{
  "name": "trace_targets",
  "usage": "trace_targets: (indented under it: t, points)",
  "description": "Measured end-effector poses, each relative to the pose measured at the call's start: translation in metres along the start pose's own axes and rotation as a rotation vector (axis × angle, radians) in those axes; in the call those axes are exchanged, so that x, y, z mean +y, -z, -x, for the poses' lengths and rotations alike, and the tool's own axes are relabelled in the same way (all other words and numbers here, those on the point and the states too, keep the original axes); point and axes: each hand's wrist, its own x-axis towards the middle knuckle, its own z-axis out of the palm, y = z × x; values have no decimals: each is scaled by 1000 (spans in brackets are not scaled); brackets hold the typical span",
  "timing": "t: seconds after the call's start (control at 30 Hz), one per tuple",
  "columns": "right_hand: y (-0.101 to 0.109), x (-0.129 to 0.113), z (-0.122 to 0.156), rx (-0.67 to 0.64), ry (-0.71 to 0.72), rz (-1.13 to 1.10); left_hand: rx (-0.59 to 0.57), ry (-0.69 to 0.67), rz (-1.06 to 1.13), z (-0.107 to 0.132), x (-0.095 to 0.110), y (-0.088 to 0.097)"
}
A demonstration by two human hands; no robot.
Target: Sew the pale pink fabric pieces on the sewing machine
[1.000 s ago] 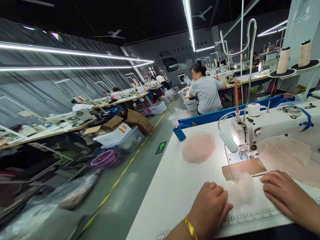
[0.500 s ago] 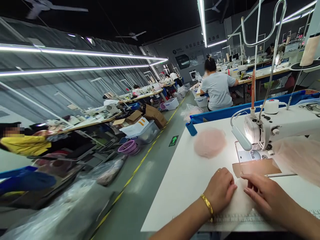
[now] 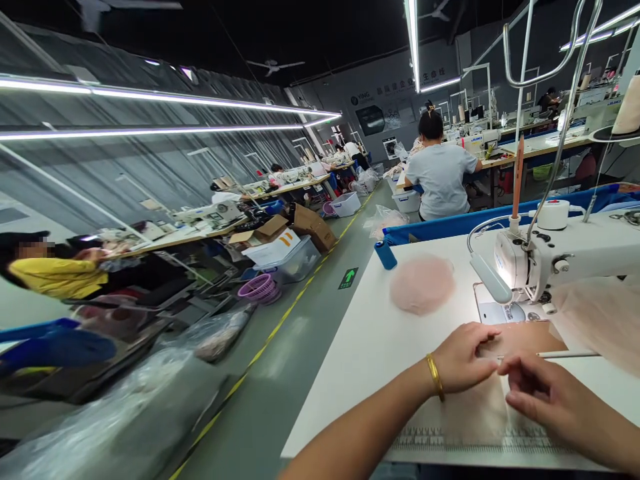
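A pale sheer piece of fabric (image 3: 473, 417) lies on the white table in front of me, below both hands. My left hand (image 3: 465, 357), with a gold bangle at the wrist, reaches over its far edge toward the brown plate (image 3: 530, 335); thumb and forefinger are apart. Just right of it is my right hand (image 3: 550, 393), loosely curled beside the fabric's right edge, a gap showing between thumb and forefinger. Beyond them stands a white sewing machine (image 3: 575, 257) with its lamp lit. More sheer pink fabric (image 3: 600, 310) lies right of the needle.
On the table (image 3: 345, 380) are a round pink fabric pile (image 3: 423, 283), a blue thread spool (image 3: 385, 255) and a printed ruler scale (image 3: 425, 438). A yellow-striped aisle runs left, with plastic bags (image 3: 125, 413) and a purple basket (image 3: 260, 289). A co-worker (image 3: 443, 173) sits ahead.
My left hand has moved forward and right, its fingers spreading from a curl. My right hand has shifted slightly right and curled more. More of the sheer fabric shows below the hands.
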Motion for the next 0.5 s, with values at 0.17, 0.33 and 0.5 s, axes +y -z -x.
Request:
trace_targets:
  t: [0.17, 0.33, 0.5]
  points:
    - [-54, -2, -15, -1, 330, 383, 184, 149, 128, 5, -11, 9]
    - [-93, 8, -41, 99, 524, 538, 40, 69, 29, 33, -19, 15]
    - [-46, 4, -21, 74, 376, 142, -49, 11, -38, 49, -14, 22]
